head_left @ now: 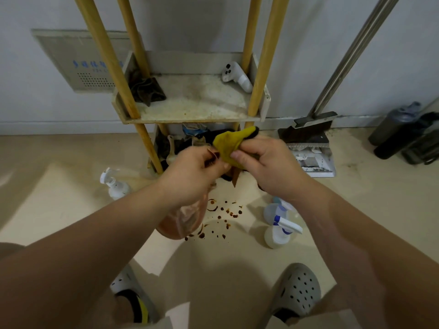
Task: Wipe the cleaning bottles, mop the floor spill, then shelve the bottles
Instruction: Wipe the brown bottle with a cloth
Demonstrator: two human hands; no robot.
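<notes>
My left hand (190, 172) grips the top of an orange-brown spray bottle (181, 222), whose body hangs below my wrist. My right hand (268, 165) pinches a yellow cloth (229, 141) against the bottle's brown nozzle, and the two hands meet in front of the shelf unit (190, 108). A brown spill (223, 217) of drops and rings lies on the floor under my hands. On the floor to the left stands a white spray bottle (115, 185). Two clear spray bottles (281, 231) with blue-and-white triggers stand to the right of the spill.
The stained shelf with yellow posts holds a dark rag (147, 90) and a white handheld device (235, 76); its lower tier is cluttered. A broom and dustpan (308, 143) lean on the wall at right. Dark bottles (399, 129) stand at far right. My feet in grey clogs (297, 288) are below.
</notes>
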